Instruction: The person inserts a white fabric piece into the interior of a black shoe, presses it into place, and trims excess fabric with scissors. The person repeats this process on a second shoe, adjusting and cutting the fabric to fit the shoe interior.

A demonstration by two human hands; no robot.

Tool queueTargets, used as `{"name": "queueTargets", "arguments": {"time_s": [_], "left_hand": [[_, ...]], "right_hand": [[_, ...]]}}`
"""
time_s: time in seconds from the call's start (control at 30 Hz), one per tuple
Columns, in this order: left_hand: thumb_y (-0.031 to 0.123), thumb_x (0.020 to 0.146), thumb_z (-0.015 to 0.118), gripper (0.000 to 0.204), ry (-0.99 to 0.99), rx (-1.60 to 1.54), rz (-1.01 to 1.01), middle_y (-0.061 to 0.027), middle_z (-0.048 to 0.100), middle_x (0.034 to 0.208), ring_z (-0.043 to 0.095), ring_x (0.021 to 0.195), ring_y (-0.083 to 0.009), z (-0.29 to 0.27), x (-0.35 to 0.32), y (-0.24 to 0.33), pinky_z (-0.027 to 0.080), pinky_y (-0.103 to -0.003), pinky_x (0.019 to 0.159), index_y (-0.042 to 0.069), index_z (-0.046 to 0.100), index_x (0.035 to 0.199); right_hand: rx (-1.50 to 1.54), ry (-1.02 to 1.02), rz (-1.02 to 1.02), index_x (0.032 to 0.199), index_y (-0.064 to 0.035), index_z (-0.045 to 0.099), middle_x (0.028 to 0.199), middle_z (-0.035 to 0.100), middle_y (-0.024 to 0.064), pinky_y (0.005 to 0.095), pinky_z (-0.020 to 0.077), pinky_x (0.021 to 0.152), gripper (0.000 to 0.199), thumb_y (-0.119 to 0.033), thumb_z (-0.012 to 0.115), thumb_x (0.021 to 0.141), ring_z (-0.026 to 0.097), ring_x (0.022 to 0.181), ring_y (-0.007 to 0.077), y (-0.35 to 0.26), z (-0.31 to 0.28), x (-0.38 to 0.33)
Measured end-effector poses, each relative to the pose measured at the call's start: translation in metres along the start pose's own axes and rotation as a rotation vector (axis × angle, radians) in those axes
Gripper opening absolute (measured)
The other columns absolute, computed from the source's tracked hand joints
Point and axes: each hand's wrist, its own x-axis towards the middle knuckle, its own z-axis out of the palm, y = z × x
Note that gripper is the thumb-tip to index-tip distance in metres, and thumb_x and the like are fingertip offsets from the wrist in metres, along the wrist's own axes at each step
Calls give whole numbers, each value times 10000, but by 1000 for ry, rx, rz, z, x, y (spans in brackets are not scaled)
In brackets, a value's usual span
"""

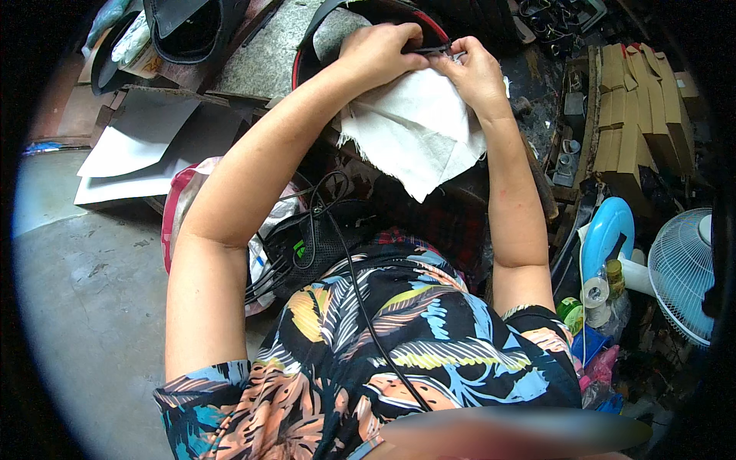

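At the top middle, a black band with red edging (438, 27) curves in a loop around a grey rounded stone-like piece (337, 34). My left hand (382, 52) has its fingers bent and closed on the near part of the band. My right hand (477, 74) pinches the band's edge just to the right, the two hands nearly touching. Below them hangs a white cloth (418, 130) with frayed edges, its upper edge against my fingers. Whether the fingers also grip the cloth is hidden.
Brown cardboard pieces (632, 115) stand at the right, above a white and blue fan (682, 264). White sheets (142, 142) lie at the left. Black curved pieces (188, 34) stand at the upper left. A black cable (356, 284) runs down over my shirt.
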Motion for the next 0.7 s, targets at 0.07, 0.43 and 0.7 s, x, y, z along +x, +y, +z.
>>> {"name": "queueTargets", "arguments": {"time_s": [0.07, 0.43, 0.7], "left_hand": [[395, 853, 692, 326, -14, -89, -37, -108, 740, 922, 717, 872, -297, 0, 3, -3, 556, -430, 793, 151, 727, 1066], [285, 901, 674, 264, 159, -110, 10, -166, 722, 885, 714, 821, -329, 13, -3, 4, 556, -405, 737, 51, 714, 1017], [266, 884, 689, 240, 248, 10, 151, -143, 719, 914, 705, 832, -336, 21, 0, 12, 561, -425, 744, 75, 704, 1028]], "right_hand": [[-7, 20, -23, 1112, -85, 665, 950, 735, 135, 401, 548, 795, 489, -466, 764, 822, 720, 883, 290, 4, 3, 1], [-151, -3, 26, 1028, -100, 689, 902, 736, 120, 436, 528, 753, 407, -474, 646, 873, 713, 843, 317, -6, -2, -2], [-233, -19, 27, 1025, -135, 696, 954, 741, 159, 478, 541, 820, 362, -461, 616, 889, 711, 949, 364, -11, -6, 0]]}}
